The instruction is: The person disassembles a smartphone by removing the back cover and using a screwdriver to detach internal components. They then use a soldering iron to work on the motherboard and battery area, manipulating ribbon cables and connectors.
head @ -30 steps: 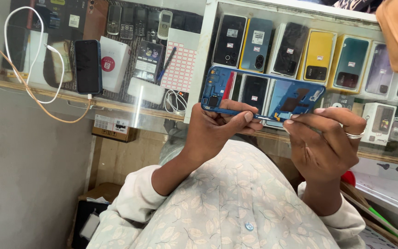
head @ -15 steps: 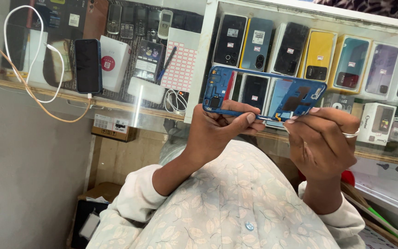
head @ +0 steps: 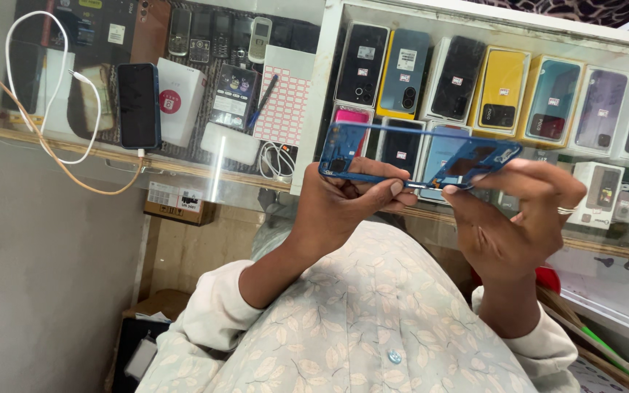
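- Left hand (head: pixel 347 207): fingers curled and closed on the left end of the thin blue plastic phone frame (head: pixel 416 156), thumb laid along its near edge.
- Right hand (head: pixel 515 218): closed in a pinch on the right end of the same frame, fingertips on its near right corner; a ring shows on one finger.
- Position of the frame: held up in the air between both hands, roughly level, in front of the glass display case (head: pixel 314 94) and well above the person's pale leaf-patterned shirt (head: pixel 373 327).
- Handling, as judged: the frame is an open shell with a large cut-out, so likely very light, slightly flexible and prone to crack or bend if twisted. Best gripped by the long side rails or the thicker corners, not across the thin top bar.
- Far side, behind the glass: rows of boxed phones in black, yellow, teal and purple (head: pixel 500 94).
- Far left: a black smartphone (head: pixel 138 105) standing upright, a white cable (head: pixel 34 80) looped beside it, and a sheet of red-bordered labels (head: pixel 283 98).
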### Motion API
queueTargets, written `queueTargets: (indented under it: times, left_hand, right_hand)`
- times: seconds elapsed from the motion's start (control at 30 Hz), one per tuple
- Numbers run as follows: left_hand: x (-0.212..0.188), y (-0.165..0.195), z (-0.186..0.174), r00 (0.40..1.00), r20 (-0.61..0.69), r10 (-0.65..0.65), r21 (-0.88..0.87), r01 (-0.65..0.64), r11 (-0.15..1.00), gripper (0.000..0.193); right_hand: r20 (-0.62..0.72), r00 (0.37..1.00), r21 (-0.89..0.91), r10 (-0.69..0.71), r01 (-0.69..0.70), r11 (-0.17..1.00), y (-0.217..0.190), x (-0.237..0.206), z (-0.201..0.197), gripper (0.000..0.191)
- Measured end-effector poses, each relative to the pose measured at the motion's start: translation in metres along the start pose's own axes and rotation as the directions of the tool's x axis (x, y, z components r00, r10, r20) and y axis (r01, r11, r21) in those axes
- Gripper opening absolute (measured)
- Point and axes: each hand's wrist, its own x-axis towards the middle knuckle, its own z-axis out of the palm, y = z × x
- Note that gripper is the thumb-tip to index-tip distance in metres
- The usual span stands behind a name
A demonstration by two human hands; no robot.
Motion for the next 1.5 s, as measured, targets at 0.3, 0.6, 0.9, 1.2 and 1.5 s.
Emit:
queueTargets:
  times: [0.3, 0.6, 0.9, 1.2, 1.5]
  left_hand:
    - [-0.002, 0.0, 0.002, 1.0, 0.007, 0.015, 0.024, -0.015, 1.0, 0.013]
    - [0.0, -0.002, 0.001, 1.0, 0.009, 0.014, 0.043, -0.015, 0.999, 0.012]
    - [0.002, -0.004, 0.001, 0.999, 0.033, 0.021, 0.045, -0.022, 0.999, 0.011]
    - [0.004, -0.007, -0.001, 1.0, 0.011, -0.011, 0.088, 0.01, 0.996, 0.011]
    - [0.002, -0.003, 0.001, 0.999, 0.006, -0.035, 0.056, 0.034, 0.998, 0.012]
  right_hand:
    - [-0.006, 0.987, 0.294, 0.162, -0.153, 0.943, -0.003, 0.015, 0.003, 0.011]
    - [0.196, 0.903, 0.416, 0.383, -0.43, 0.801, -0.012, 0.006, -0.003, 0.015]
    - [0.244, 0.881, 0.465, 0.405, -0.472, 0.749, -0.006, -0.001, -0.008, 0.021]
    - [0.308, 0.843, 0.472, 0.441, -0.538, 0.698, -0.005, -0.001, -0.006, 0.018]
    - [0.272, 0.917, 0.368, 0.292, -0.379, 0.849, -0.004, 0.006, -0.011, 0.021]
